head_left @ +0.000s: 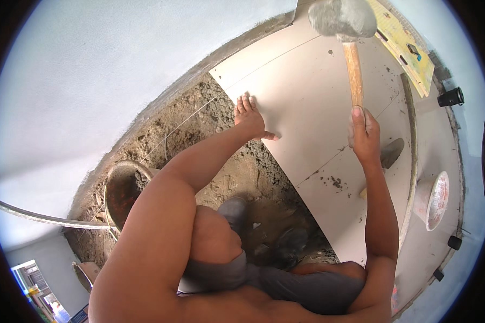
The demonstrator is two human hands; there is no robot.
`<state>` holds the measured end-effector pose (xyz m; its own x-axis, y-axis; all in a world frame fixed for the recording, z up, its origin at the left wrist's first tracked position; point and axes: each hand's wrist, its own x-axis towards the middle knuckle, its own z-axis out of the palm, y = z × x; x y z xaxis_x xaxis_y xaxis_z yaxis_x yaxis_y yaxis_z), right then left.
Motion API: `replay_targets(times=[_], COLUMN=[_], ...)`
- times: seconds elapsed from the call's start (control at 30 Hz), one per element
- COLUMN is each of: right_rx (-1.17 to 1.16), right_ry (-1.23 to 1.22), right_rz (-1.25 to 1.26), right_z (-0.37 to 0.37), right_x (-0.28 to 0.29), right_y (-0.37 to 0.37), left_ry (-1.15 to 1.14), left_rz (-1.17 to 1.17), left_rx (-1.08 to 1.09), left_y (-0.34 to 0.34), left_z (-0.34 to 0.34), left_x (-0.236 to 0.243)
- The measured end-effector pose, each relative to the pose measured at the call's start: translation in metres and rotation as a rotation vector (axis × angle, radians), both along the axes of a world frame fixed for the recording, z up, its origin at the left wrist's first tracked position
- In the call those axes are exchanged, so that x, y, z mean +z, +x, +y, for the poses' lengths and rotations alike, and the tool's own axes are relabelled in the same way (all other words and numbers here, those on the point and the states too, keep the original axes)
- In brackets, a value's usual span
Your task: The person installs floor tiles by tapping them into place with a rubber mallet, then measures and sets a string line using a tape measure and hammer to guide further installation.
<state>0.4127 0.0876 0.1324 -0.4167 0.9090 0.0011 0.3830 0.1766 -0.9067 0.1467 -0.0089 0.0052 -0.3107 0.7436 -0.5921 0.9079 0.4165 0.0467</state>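
Left arm (152, 231), tile (302, 102) beneath fingers (247, 103)

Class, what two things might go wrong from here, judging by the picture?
1. The mallet is held up in the right hand while the left hand rests on the tile; a stray blow might hit it.
2. The tile's edge borders rough mortar, so a hard strike there could chip it.

Bright, diffuse light | white-framed rectangular opening (40, 290) overexposed, 8 o'clock | soft shadow on smooth cream tile (312, 102), 1 o'clock | edges bow, rim black
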Motion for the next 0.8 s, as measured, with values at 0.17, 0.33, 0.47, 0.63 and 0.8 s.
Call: replay_targets(times=[0.17, 0.33, 0.47, 0.63, 0.8], right_rx=[0.12, 0.201, 0.16, 0.128, 0.194], right_ry=[0.21, 0.041, 0.075, 0.321, 0.054], right_rz=[-0.101, -0.466, -0.17, -0.206, -0.334], right_z=[-0.006, 0.014, 0.009, 0.002, 0.031], right_x=[-0.064, -0.075, -0.033, -0.097, -0.049], right_y=[-0.018, -0.035, -0.056, -0.041, -0.086], left_ry=[-0.075, -0.079, -0.083, -0.079, -0.084], left_rz=[0.031, 0.06, 0.052, 0.059, 0.039], left_rx=[-0.017, -0.018, -0.02, -0.053, -0.023], left_y=[0.008, 0.007, 0.004, 0.009, 0.004], left_z=[0.013, 0.01, 0.008, 0.014, 0.011], left_x=[0.006, 0.004, 0.003, 0.005, 0.01])
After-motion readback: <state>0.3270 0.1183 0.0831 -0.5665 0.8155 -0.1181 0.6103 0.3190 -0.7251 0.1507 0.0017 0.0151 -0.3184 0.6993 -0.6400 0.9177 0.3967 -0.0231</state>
